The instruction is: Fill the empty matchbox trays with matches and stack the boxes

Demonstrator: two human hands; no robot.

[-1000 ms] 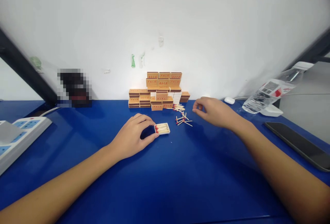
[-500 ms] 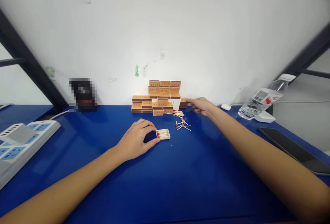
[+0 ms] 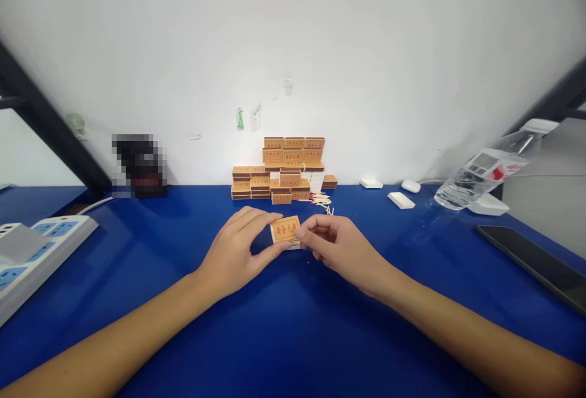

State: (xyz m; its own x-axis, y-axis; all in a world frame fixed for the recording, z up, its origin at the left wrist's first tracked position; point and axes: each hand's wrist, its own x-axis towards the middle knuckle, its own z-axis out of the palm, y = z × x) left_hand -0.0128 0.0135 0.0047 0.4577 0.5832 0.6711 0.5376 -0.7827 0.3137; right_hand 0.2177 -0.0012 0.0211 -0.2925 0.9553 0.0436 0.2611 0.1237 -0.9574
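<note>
Between my hands, at the middle of the table, is an orange matchbox cover [image 3: 284, 229] with red lettering, lying over a white tray edge. My left hand [image 3: 240, 248] pinches its left side between thumb and fingers. My right hand [image 3: 336, 248] is closed at the right end, thumb and forefinger on the cover. Most of the tray and its matches are hidden beneath. Behind stands a stepped stack of matchboxes [image 3: 293, 157], with one matchbox [image 3: 329, 182] at its right end. Loose red-tipped matches [image 3: 320, 199] lie before it, partly hidden by my right hand.
White pieces [image 3: 401, 200] and a small white case [image 3: 411, 186] lie at the back right. Farther right are a tilted water bottle [image 3: 492, 166] and a phone [image 3: 533, 257]. A power strip [image 3: 50, 245] runs along the left. A white wall [image 3: 366, 68] closes off the back.
My right hand has come from the stack's right end toward me, to the tray at my left hand. An orange cover now lies over the tray, hiding its matches.
</note>
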